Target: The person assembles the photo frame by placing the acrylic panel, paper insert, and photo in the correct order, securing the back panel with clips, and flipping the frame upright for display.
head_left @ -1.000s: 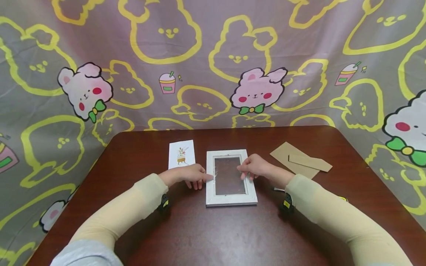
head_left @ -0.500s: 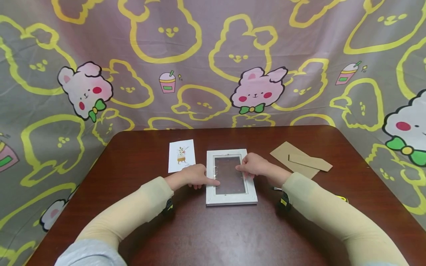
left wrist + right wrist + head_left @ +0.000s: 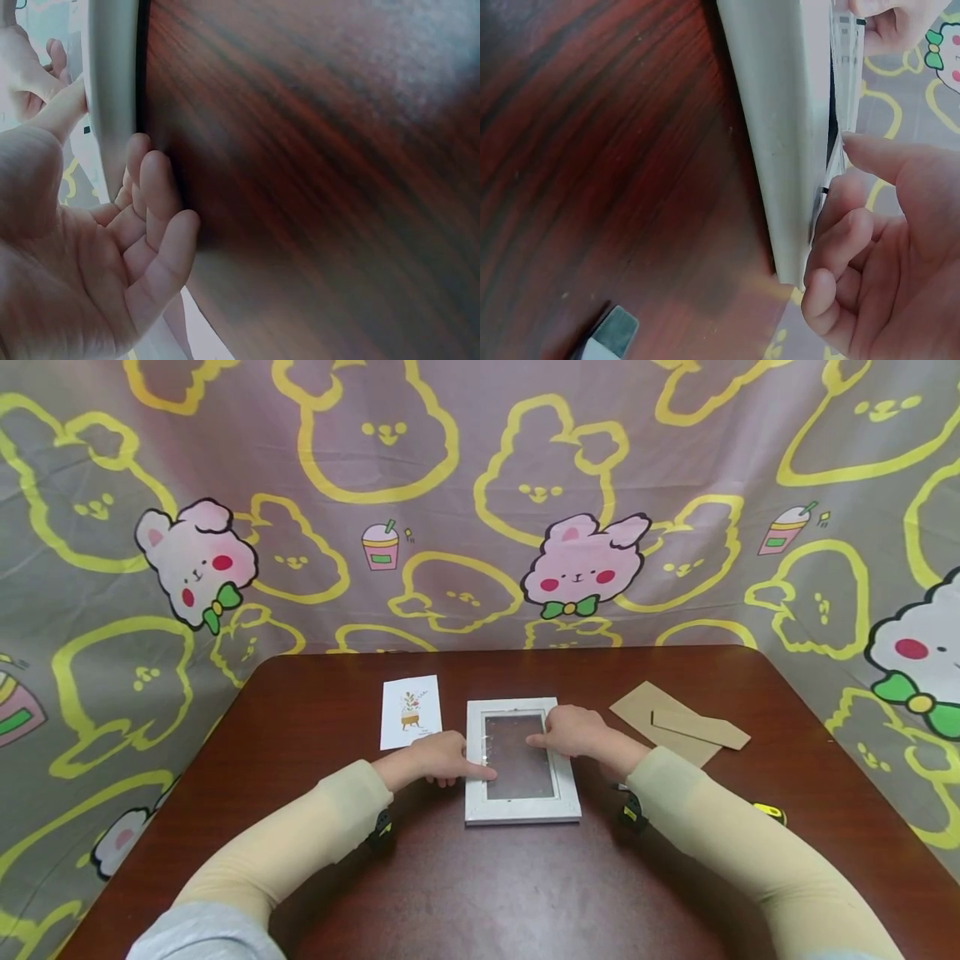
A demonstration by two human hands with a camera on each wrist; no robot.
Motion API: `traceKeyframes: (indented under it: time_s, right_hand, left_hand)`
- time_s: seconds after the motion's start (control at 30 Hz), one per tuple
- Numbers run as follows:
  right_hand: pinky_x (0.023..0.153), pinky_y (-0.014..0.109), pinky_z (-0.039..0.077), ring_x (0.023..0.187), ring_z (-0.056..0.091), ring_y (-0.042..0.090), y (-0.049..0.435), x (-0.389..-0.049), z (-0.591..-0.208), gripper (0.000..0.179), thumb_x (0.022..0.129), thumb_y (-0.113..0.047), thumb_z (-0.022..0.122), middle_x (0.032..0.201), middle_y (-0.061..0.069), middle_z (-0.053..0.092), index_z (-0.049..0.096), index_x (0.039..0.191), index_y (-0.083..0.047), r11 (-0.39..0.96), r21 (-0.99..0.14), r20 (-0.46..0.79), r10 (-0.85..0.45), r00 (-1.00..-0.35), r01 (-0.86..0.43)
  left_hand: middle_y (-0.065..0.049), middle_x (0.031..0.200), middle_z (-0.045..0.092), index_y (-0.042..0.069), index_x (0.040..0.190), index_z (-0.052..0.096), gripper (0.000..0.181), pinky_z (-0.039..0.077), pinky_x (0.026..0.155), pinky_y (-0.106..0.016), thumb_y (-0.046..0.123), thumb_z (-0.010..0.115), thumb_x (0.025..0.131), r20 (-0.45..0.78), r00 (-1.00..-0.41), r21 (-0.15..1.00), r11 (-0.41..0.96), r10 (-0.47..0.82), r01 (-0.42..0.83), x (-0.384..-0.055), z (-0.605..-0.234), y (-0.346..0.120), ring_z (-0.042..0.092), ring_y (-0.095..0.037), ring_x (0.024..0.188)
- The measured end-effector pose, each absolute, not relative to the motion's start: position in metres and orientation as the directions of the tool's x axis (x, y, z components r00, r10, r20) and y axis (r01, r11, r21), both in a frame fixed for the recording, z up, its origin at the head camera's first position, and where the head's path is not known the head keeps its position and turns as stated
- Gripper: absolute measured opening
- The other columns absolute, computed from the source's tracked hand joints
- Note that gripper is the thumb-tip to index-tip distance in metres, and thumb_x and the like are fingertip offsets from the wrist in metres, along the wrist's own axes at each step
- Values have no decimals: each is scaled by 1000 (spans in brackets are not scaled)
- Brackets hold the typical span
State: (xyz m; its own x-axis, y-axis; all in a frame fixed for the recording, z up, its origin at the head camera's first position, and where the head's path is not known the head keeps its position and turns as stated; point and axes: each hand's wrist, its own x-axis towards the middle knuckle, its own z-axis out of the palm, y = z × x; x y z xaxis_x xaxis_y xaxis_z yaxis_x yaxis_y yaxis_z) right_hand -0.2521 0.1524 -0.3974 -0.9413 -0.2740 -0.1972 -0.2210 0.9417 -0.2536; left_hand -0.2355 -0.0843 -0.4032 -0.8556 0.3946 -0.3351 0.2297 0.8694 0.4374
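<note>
A white picture frame (image 3: 522, 811) lies flat on the table, with a clear pane (image 3: 517, 756) in its opening. My left hand (image 3: 444, 755) grips its left side: the thumb stretches over the rail onto the pane, and the curled fingers rest along the outer edge. From the opposite side my right hand (image 3: 576, 731) holds the right rail, thumb over the pane's edge. In the right wrist view that thumb (image 3: 881, 156) touches the clear pane, while the other fingers (image 3: 840, 247) curl by the frame's outer side. Small dark tabs show along the inner edge.
Left of the frame lies a white card (image 3: 410, 710) printed with a potted plant. A brown backing board (image 3: 675, 727) with its stand leg is to the right. Beyond the right sleeve shows a yellow and black object (image 3: 769, 812). A patterned cloth (image 3: 465, 485) hangs behind the table.
My left thumb has slid from the left rail onto the pane. My right hand has shifted slightly left, its fingers drawing back from the opening toward the rail. The frame has stayed put.
</note>
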Motion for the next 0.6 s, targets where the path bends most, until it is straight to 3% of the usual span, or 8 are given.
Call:
traceKeyframes:
  time_s: [0.37, 0.6]
  right_hand:
    - [50, 31, 36, 52, 53, 15, 151, -256, -401, 47, 90, -53, 60, 56, -1, 58, 64, 63, -15, 953, -176, -207, -280, -937, -246]
    - [51, 32, 36, 55, 50, 16, 152, -258, -400, 44, 87, -52, 66, 58, -1, 55, 62, 64, -14, 957, -163, -198, -268, -943, -238]
  left_hand:
    - [-4, 59, 61, 11, 72, 62, 51, 44, 46, -29, 61, 71, 78, -339, -857, 441, 870, 389, 221, -237, -407, -85, 59, -16, 52]
    - [-4, 58, 61, 11, 71, 62, 52, 42, 45, -28, 62, 71, 77, -333, -862, 424, 878, 381, 224, -238, -408, -85, 58, -16, 50]
